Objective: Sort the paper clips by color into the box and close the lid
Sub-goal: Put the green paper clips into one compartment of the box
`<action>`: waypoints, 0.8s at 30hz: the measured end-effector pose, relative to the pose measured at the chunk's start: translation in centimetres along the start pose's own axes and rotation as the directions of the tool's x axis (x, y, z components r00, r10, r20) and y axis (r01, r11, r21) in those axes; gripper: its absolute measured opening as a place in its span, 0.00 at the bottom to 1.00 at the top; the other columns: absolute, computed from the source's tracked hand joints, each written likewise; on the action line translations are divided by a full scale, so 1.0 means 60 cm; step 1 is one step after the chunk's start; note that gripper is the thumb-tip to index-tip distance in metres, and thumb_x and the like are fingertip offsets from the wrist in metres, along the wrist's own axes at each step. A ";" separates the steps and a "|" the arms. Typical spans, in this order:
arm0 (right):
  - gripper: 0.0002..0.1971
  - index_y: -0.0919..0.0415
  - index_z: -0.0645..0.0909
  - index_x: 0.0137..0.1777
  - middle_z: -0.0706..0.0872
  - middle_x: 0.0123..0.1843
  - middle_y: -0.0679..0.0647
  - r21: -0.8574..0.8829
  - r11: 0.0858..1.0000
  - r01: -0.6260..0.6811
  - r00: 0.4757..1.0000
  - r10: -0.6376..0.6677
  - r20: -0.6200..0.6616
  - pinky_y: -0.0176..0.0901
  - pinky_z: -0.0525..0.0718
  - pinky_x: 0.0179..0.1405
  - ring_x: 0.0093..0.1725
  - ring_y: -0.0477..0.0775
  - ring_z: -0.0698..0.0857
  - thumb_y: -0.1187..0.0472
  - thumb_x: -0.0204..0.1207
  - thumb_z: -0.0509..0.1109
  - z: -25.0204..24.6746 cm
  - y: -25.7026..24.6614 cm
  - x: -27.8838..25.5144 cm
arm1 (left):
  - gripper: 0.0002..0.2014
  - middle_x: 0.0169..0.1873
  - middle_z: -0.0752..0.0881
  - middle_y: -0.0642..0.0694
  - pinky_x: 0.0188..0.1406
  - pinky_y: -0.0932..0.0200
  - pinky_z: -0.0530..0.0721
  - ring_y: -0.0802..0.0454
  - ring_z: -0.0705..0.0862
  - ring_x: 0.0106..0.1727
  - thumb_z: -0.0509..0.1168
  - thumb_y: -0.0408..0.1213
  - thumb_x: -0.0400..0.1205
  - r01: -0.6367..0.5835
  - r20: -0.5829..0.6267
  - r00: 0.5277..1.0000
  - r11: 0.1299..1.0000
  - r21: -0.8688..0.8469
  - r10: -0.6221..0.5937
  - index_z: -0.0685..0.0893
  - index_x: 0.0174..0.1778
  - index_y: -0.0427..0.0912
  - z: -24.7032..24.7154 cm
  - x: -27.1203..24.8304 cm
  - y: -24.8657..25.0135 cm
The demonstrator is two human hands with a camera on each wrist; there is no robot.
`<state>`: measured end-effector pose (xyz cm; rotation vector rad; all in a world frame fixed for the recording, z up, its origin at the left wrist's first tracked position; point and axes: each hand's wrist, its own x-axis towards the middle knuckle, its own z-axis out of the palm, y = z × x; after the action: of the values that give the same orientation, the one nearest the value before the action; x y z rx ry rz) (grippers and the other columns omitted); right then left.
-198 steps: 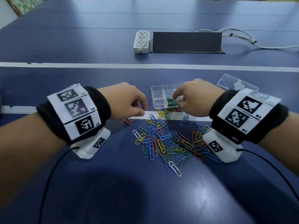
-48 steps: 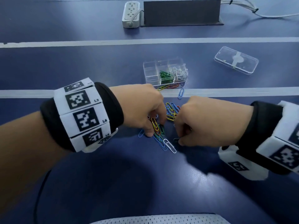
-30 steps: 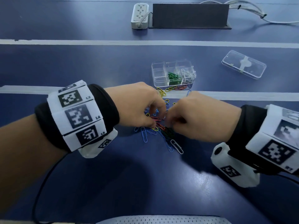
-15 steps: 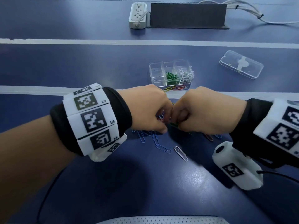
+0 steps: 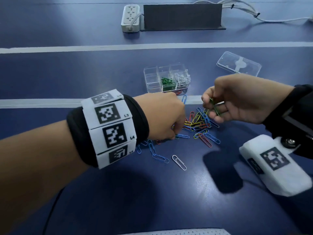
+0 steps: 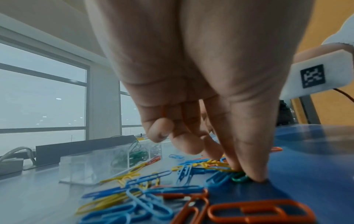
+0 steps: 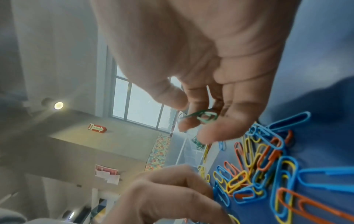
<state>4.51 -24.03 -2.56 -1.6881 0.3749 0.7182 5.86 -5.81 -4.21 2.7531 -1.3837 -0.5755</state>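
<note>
A loose pile of colored paper clips (image 5: 198, 122) lies on the blue table in front of the clear compartment box (image 5: 150, 78). One box cell holds green clips (image 5: 167, 83), and the cell to its right holds white clips (image 5: 182, 78). My left hand (image 5: 174, 133) is down on the pile's left edge, fingers curled. In the left wrist view its thumb and a finger (image 6: 245, 174) pinch a green clip (image 6: 239, 178) against the table. My right hand (image 5: 210, 107) hovers above the pile, pinching green clips (image 5: 214, 106) between thumb and fingers (image 7: 203, 116).
The clear lid (image 5: 238, 64) lies right of the box. A white power strip (image 5: 130, 17), a dark stand (image 5: 183, 16) and cables (image 5: 254, 14) sit at the far side. A stray white clip (image 5: 178, 162) and blue clips (image 5: 159, 157) lie nearer me.
My right hand has risen off the pile and moved right, taking green clips with it. The left hand stays low on the pile.
</note>
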 end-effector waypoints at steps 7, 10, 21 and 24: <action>0.19 0.57 0.67 0.25 0.67 0.22 0.50 -0.314 0.937 0.154 0.985 -0.169 -0.021 0.34 0.59 0.18 0.19 0.47 0.64 0.57 0.73 0.70 0.013 0.012 0.006 | 0.06 0.44 0.85 0.51 0.44 0.52 0.85 0.47 0.82 0.48 0.63 0.41 0.72 0.004 0.022 1.000 0.998 0.065 -0.005 0.84 0.40 0.52 0.003 -0.002 0.000; 0.16 0.56 0.71 0.28 0.68 0.21 0.46 -0.374 0.914 0.157 0.982 -0.186 -0.042 0.31 0.59 0.15 0.17 0.44 0.62 0.54 0.73 0.71 0.008 0.008 0.006 | 0.07 0.46 0.85 0.53 0.43 0.54 0.84 0.49 0.82 0.49 0.62 0.41 0.72 0.021 0.005 1.000 0.997 0.076 -0.021 0.83 0.43 0.54 0.002 -0.003 -0.003; 0.06 0.56 0.80 0.37 0.70 0.26 0.49 -0.441 0.888 0.131 0.978 -0.190 -0.092 0.32 0.64 0.15 0.17 0.43 0.65 0.59 0.76 0.68 0.000 0.015 0.019 | 0.19 0.36 0.75 0.57 0.35 0.57 0.73 0.49 0.74 0.39 0.59 0.32 0.71 0.012 -0.018 1.000 0.996 0.089 -0.011 0.71 0.52 0.59 -0.002 0.002 -0.005; 0.05 0.59 0.80 0.38 0.70 0.27 0.51 -0.439 0.887 0.144 0.976 -0.200 -0.083 0.34 0.65 0.18 0.22 0.47 0.66 0.62 0.75 0.68 0.004 0.012 0.022 | 0.21 0.40 0.78 0.54 0.38 0.54 0.77 0.45 0.77 0.41 0.59 0.31 0.72 0.015 -0.025 1.000 0.996 0.087 -0.013 0.69 0.56 0.58 0.002 0.007 -0.003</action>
<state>5.03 -23.82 -3.97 -2.1646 0.1521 0.5901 6.21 -6.02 -4.52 2.8287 -1.4186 -0.4914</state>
